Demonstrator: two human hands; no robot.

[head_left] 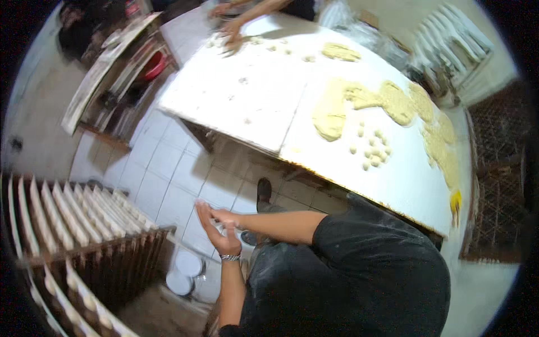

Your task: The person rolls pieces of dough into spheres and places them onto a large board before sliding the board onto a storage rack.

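Note:
In front of my body, away from the table, both hands meet palm to palm. My left hand [225, 242], with a silver chain bracelet [229, 257] at its wrist, points its fingers upward and flat. Across it lies my right hand [227, 218], its fingers stretched toward the left palm and somewhat blurred. Whether something small sits between the palms is hidden. On the white table [264, 106] beyond them are thick slabs of yellow dough [331, 109] and a cluster of small dough balls [375, 150].
Racks of long trays [73, 216] with dough balls stand at my left. White round containers [181, 281] sit on the tiled floor below my hands. Another person's hand [233, 36] works at the table's far edge. A yellow-handled tool [456, 201] lies at the right edge.

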